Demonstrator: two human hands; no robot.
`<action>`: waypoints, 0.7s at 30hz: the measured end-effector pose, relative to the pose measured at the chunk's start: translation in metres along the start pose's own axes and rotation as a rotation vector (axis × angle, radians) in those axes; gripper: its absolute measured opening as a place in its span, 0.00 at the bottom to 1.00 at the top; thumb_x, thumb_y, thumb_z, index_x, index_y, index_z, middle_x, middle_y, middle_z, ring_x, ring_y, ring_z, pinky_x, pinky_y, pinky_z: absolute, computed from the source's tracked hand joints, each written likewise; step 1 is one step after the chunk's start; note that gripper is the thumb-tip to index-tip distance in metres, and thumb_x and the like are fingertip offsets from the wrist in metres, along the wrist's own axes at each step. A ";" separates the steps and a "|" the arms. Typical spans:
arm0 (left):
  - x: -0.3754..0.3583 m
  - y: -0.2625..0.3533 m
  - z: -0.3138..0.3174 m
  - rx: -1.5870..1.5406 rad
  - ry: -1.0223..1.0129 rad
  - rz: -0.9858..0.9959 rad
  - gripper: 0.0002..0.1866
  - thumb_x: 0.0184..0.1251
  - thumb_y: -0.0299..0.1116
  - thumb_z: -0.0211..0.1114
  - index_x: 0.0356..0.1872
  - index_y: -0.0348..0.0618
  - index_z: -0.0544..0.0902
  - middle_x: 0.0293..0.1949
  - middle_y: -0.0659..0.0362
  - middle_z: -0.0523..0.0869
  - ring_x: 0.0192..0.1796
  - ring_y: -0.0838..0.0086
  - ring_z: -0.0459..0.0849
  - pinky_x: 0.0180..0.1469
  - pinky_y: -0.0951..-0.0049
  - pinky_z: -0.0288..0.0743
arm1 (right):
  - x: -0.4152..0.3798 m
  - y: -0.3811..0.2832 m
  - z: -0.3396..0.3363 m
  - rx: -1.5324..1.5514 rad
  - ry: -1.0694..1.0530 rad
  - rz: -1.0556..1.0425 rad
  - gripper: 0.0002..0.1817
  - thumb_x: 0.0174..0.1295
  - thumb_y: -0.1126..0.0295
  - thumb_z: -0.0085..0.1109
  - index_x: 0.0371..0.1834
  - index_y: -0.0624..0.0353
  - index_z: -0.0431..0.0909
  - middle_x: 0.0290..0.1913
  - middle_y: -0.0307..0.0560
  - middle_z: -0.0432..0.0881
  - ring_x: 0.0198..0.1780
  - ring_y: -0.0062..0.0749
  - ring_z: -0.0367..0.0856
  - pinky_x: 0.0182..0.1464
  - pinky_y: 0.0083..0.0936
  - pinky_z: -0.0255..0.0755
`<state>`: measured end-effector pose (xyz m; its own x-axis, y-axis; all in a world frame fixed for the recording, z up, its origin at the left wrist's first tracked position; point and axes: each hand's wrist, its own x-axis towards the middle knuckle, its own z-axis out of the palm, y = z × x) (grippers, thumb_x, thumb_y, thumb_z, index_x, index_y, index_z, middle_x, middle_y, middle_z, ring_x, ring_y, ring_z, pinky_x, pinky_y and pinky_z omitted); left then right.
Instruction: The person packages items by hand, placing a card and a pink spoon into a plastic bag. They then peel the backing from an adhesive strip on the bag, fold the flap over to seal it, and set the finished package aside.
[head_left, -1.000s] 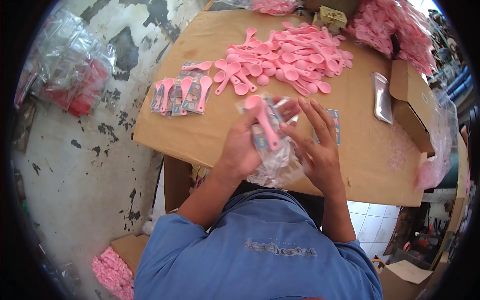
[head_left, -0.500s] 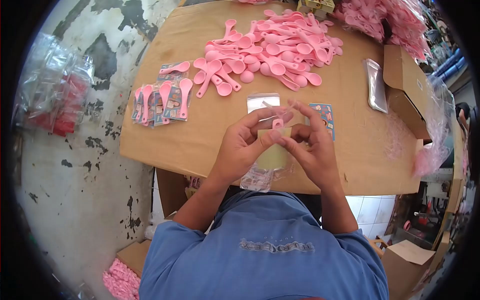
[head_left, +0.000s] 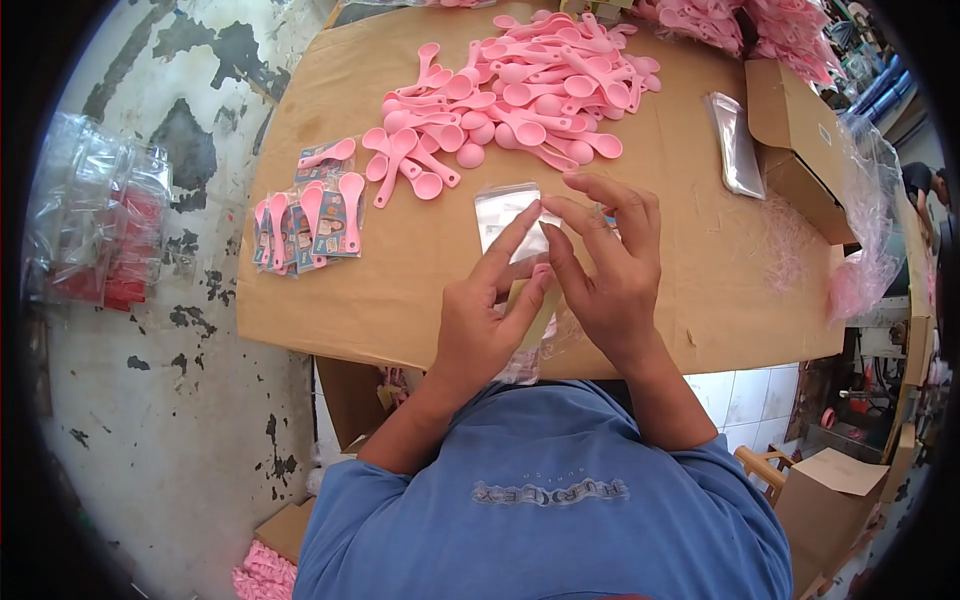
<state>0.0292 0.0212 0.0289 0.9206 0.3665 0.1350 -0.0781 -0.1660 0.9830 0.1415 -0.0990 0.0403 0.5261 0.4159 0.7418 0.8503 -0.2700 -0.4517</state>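
My left hand [head_left: 480, 315] is closed on a small clear plastic bag [head_left: 541, 328] with a pale card in it. Its thumb presses near the pink end of a measuring spoon [head_left: 540, 271], mostly hidden by the fingers. My right hand [head_left: 612, 265] is at the bag's upper edge, thumb and forefinger bent together there; the clear film between them is hard to make out. Just beyond the fingers lies a stack of clear bags [head_left: 497, 213]. A blue printed card behind my right hand is nearly covered.
A large heap of pink measuring spoons [head_left: 525, 85] covers the table's back. Several packed spoons with cards [head_left: 312, 215] lie at the left. To the right are a pack of clear bags [head_left: 738, 150] and a cardboard box [head_left: 795, 150]. Plastic-wrapped pieces [head_left: 105, 220] are at far left.
The bag has turned and sunk lower behind my left hand. My right hand has rolled over, with its fingers now above the bag's edge. The head view has shifted slightly.
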 end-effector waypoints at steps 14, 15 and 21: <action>0.011 0.014 0.008 0.072 -0.190 -0.068 0.30 0.78 0.26 0.67 0.78 0.37 0.71 0.47 0.48 0.95 0.46 0.82 0.90 0.45 0.84 0.77 | -0.006 0.026 -0.018 0.435 0.220 0.392 0.11 0.58 0.81 0.68 0.44 0.61 0.85 0.51 0.52 0.87 0.53 0.43 0.86 0.59 0.31 0.77; 0.011 0.009 0.006 0.021 -0.191 -0.087 0.29 0.78 0.26 0.67 0.77 0.36 0.71 0.48 0.47 0.94 0.48 0.80 0.90 0.48 0.83 0.78 | -0.003 0.033 -0.020 0.577 0.302 0.475 0.11 0.59 0.81 0.68 0.45 0.62 0.85 0.52 0.52 0.87 0.54 0.42 0.86 0.60 0.30 0.76; 0.010 0.000 -0.002 -0.155 -0.110 -0.141 0.30 0.79 0.26 0.66 0.78 0.33 0.67 0.50 0.44 0.93 0.53 0.80 0.89 0.54 0.83 0.77 | 0.007 0.036 -0.035 0.493 0.151 0.292 0.14 0.59 0.79 0.69 0.49 0.61 0.85 0.57 0.52 0.86 0.59 0.45 0.84 0.62 0.34 0.75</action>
<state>0.0375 0.0271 0.0305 0.9620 0.2729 -0.0110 0.0041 0.0259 0.9997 0.1754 -0.1367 0.0466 0.7621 0.2474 0.5983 0.5951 0.0962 -0.7978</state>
